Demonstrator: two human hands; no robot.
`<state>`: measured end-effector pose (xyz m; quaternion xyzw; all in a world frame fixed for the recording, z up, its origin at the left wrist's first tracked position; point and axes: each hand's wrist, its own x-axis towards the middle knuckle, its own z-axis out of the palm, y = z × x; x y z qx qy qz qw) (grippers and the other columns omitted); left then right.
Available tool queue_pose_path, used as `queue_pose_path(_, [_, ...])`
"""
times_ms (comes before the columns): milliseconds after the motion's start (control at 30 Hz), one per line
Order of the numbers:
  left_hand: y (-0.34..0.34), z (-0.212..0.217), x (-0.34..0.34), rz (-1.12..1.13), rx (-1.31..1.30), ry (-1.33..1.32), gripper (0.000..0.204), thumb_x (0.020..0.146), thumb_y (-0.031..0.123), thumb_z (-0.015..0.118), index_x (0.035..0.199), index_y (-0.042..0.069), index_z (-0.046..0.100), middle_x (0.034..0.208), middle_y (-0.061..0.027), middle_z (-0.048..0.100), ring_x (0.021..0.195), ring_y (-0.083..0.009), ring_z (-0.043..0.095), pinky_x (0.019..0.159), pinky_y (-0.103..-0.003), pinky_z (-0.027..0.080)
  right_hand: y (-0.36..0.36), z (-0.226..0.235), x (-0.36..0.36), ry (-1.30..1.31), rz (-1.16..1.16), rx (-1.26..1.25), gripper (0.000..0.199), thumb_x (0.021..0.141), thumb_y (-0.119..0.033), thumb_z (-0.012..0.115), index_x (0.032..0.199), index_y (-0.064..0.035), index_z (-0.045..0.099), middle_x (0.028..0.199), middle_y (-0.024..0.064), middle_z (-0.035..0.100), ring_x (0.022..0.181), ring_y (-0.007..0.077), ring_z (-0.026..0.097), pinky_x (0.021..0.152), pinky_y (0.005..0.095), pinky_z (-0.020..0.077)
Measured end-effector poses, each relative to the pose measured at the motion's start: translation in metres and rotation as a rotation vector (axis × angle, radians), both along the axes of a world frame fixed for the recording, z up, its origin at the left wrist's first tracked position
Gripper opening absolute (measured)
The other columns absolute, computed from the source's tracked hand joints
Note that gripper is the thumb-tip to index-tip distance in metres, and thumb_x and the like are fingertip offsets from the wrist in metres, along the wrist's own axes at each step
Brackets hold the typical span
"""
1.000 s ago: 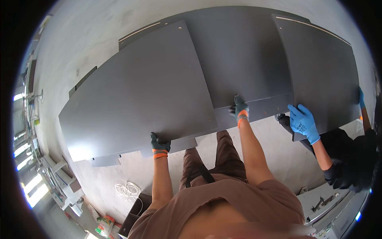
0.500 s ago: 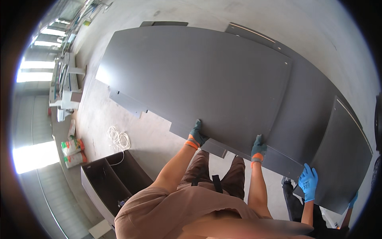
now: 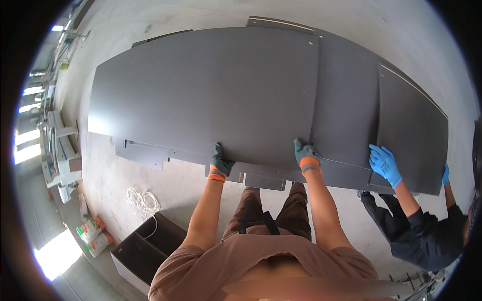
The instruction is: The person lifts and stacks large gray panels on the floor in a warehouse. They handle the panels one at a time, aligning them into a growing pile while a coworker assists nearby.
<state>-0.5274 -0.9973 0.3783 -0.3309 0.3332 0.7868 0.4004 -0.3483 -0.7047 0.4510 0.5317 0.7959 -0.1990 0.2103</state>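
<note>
The large panel (image 3: 201, 90) I have hold of is dark grey, flat and smooth, with a pale glare at its left end. It spans the left and middle of the frame, broad face up, overlapping a lower grey panel (image 3: 346, 100) that shows to its right. Small pale marks dot its right side. My left hand (image 3: 220, 161) is at its bottom edge, my right hand (image 3: 307, 153) at its lower right corner.
</note>
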Motion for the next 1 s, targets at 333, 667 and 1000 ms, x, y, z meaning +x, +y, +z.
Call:
queue_pose_path(333, [0.015, 0.024, -0.024, -0.079, -0.125, 0.041, 0.055, 0.084, 0.054, 0.069, 0.128, 0.021, 0.058, 0.132, -0.0050, 0.059, 0.122, -0.0309, 0.053, 0.104, -0.055, 0.045, 0.029, 0.018, -0.035, -0.145, 0.123, -0.078, 0.083, 0.092, -0.073, 0.022, 0.098, -0.0083, 0.074, 0.099, 0.0120, 0.073, 0.098, 0.0328, 0.069, 0.083, 0.0477, 0.0532])
queue_pose_path(667, [-0.031, -0.005, -0.020, 0.021, -0.260, 0.002, 0.049, 0.088, 0.052, 0.067, 0.125, 0.022, 0.060, 0.126, -0.0004, 0.062, 0.115, -0.0287, 0.058, 0.097, -0.051, 0.051, 0.082, 0.003, -0.009, 0.354, 0.118, 0.014, 0.050, 0.093, -0.045, 0.056, 0.130, -0.0125, 0.055, 0.119, 0.0173, 0.063, 0.105, 0.0370, 0.063, 0.085, 0.0522, 0.0519])
queue_pose_path(1000, [-0.025, -0.028, -0.025, 0.053, -0.230, 0.018, 0.048, 0.085, 0.051, 0.071, 0.120, 0.020, 0.063, 0.121, 0.0011, 0.065, 0.111, -0.0240, 0.060, 0.095, -0.046, 0.052, 0.050, -0.024, -0.071, 0.547, 0.553, 0.371, 0.072, 0.091, -0.057, 0.049, 0.148, -0.0139, 0.039, 0.157, 0.0104, 0.031, 0.148, 0.0293, 0.021, 0.120, 0.0532, 0.0063])
